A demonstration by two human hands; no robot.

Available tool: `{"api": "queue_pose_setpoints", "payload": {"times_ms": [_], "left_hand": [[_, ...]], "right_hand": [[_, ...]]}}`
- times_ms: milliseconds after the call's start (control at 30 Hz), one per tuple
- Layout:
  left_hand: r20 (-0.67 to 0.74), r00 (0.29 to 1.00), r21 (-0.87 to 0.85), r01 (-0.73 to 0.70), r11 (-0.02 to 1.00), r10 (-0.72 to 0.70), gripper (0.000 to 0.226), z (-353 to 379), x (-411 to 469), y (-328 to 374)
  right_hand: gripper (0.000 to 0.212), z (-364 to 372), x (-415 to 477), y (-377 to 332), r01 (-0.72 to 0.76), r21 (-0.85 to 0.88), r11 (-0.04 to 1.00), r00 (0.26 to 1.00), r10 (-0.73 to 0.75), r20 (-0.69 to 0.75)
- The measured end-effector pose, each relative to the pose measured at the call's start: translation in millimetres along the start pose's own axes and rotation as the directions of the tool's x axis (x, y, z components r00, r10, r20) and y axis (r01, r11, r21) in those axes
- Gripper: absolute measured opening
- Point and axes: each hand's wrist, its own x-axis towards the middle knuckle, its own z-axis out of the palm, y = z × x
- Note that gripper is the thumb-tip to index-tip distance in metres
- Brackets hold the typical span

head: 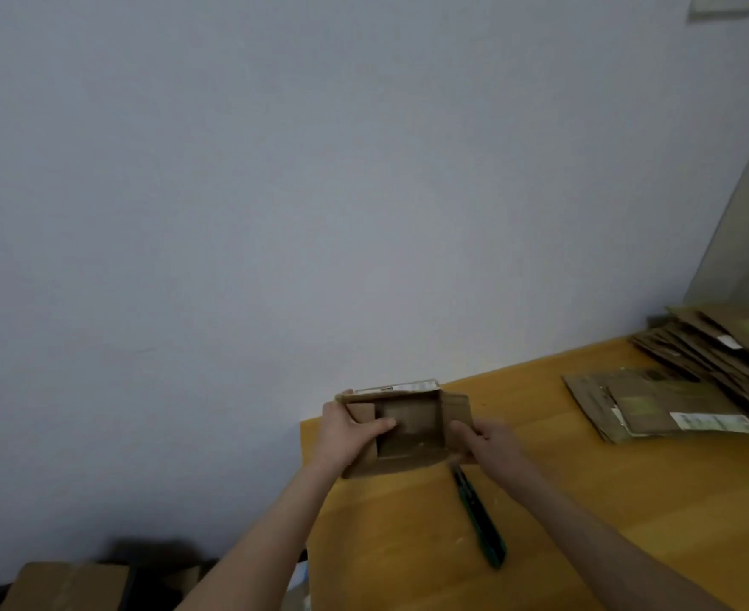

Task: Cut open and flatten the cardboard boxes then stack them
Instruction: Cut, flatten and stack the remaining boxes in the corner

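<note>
Flattening a cardboard box (409, 427) at the desk (408, 549) far-left corner
My left hand (354, 430) and right hand (492, 444) each clutch one side, fingers curled round it. Next I'd press it flat.

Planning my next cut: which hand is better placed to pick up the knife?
Probably the right. The knife lies on the table just below the right hand, while the left hand holds the other side of the box.

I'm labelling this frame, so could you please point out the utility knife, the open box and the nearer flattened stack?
utility knife (479, 517): head view, middle of handle.
open box (412, 423): head view, inner back panel.
nearer flattened stack (654, 403): head view, top sheet.
</note>
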Motion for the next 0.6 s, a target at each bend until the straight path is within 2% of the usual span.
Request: {"api": "queue_pose_setpoints", "payload": {"times_ms": [100,133,200,267,333,400,467,533,600], "left_hand": [[-0.105,0.992,-0.046,0.065,0.997,-0.070,0.086,4,-3,4],[-0.135,0.987,-0.039,0.080,0.996,-0.084,0.084,3,-5,2],[-0.131,0.988,0.005,0.084,0.996,-0.083,0.056,-3,-7,-1],[-0.017,0.998,-0.055,0.065,0.996,-0.066,0.025,-10,-10,-1],[0.065,0.997,-0.160,0.052,0.986,-0.042,0.011,-17,-12,0],[0.102,0.993,-0.237,0.082,0.968,-0.059,0.018,-26,-14,0],[0.200,0.977,-0.355,0.144,0.924,-0.075,0.024,-34,-17,0],[0.284,0.958,-0.462,0.178,0.869,-0.045,0.025,-39,-21,-1],[0.306,0.952,-0.494,0.147,0.857,0.013,0.027,-43,-22,-3]], "right_hand": [[0.020,8,-4,-3,-0.006,0.093,0.996,1.000,0.004,0.030],[0.018,10,-5,-4,-0.014,0.129,0.992,0.999,0.008,0.048],[0.017,10,-7,-4,-0.041,0.196,0.980,0.998,0.029,0.061],[0.018,7,-9,0,-0.070,0.273,0.959,0.997,0.061,0.042],[0.016,2,-12,6,-0.109,0.337,0.935,0.994,0.108,0.020],[0.015,-3,-14,12,-0.152,0.372,0.916,0.987,0.158,0.015],[0.020,-7,-14,15,-0.197,0.407,0.892,0.979,0.198,0.041],[0.030,-11,-15,18,-0.264,0.461,0.847,0.964,0.242,0.109],[0.044,-17,-16,21,-0.351,0.535,0.769,0.936,0.265,0.233]]}}
